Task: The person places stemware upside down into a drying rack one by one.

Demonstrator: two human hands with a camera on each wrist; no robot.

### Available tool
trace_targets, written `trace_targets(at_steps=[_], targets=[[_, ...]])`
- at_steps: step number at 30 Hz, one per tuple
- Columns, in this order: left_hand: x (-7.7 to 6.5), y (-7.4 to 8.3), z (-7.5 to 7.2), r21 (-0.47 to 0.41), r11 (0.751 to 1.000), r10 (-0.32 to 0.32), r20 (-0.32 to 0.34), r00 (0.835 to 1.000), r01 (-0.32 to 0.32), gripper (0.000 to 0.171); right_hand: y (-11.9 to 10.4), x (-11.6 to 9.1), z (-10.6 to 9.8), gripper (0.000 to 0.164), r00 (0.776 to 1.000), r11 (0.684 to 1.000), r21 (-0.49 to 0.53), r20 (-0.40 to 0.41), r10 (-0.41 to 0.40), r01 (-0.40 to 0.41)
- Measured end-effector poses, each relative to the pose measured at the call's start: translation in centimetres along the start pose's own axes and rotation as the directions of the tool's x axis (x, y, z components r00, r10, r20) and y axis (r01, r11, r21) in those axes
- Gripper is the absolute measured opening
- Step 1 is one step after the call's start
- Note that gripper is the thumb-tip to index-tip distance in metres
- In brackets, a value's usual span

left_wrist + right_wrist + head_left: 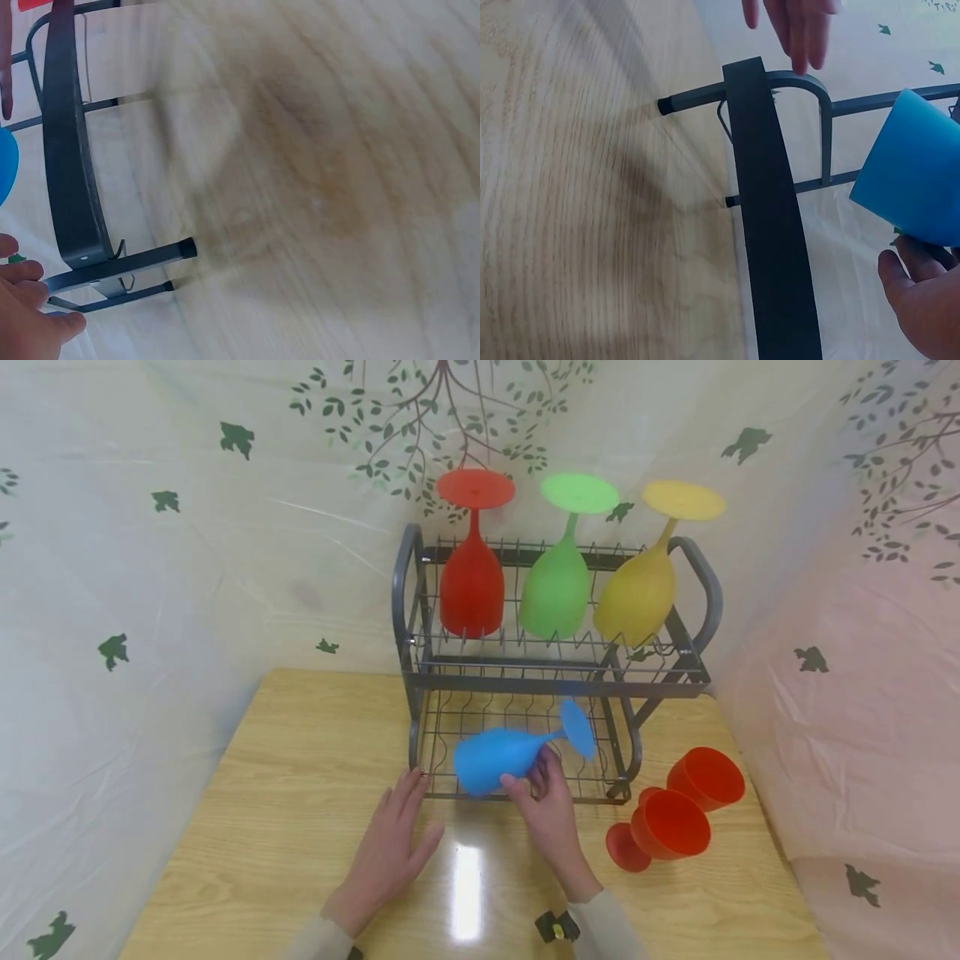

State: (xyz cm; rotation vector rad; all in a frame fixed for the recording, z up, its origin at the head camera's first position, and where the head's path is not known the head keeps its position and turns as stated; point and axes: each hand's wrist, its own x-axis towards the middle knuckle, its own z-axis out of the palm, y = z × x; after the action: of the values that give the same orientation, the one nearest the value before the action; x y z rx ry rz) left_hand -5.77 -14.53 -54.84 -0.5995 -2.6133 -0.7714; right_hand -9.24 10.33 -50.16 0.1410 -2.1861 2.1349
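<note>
A blue plastic goblet (491, 762) lies tilted on its side above the lower tier of a dark two-tier dish rack (555, 685). My right hand (553, 818) holds it, thumb and fingers around the bowl near the stem. In the right wrist view the goblet's bowl (915, 172) shows its wide rim towards the left. My left hand (390, 852), fingers extended, is at the rack's front left corner, its fingertips apparently touching the frame. Upside down on the upper tier stand a red goblet (471, 593), a green goblet (555, 593) and a leaning yellow goblet (637, 597).
Two red goblets (675, 831) are on the wooden table (300, 760) to the right of the rack, close together, mouths facing up and right. A pale sheet (315, 552) with leaf and bird prints hangs behind and on both sides.
</note>
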Motion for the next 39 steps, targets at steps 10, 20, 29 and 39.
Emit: trace_targets(at_steps=[10,20,29,39], targets=[[-1.0,-0.6,0.4,0.129,0.992,-0.013,0.116,0.993,-0.002,0.080,0.1,1.1,0.5,0.081,0.999,0.997,-0.062,0.008,-0.035,0.035],[-1.2,-0.7,0.5,0.179,0.984,-0.051,0.192,0.980,0.016,0.084,0.1,2.1,1.0,0.087,0.997,0.978,-0.194,0.013,-0.079,0.080],[-1.3,-0.7,0.6,0.180,0.983,-0.061,0.206,0.977,0.024,0.084,-0.1,3.3,1.7,0.087,0.991,0.939,-0.317,0.049,-0.121,0.130],[-1.4,-0.7,0.6,0.193,0.981,-0.066,0.213,0.975,0.024,0.085,0.0,4.7,2.8,0.082,0.980,0.926,-0.330,0.130,-0.150,0.186]])
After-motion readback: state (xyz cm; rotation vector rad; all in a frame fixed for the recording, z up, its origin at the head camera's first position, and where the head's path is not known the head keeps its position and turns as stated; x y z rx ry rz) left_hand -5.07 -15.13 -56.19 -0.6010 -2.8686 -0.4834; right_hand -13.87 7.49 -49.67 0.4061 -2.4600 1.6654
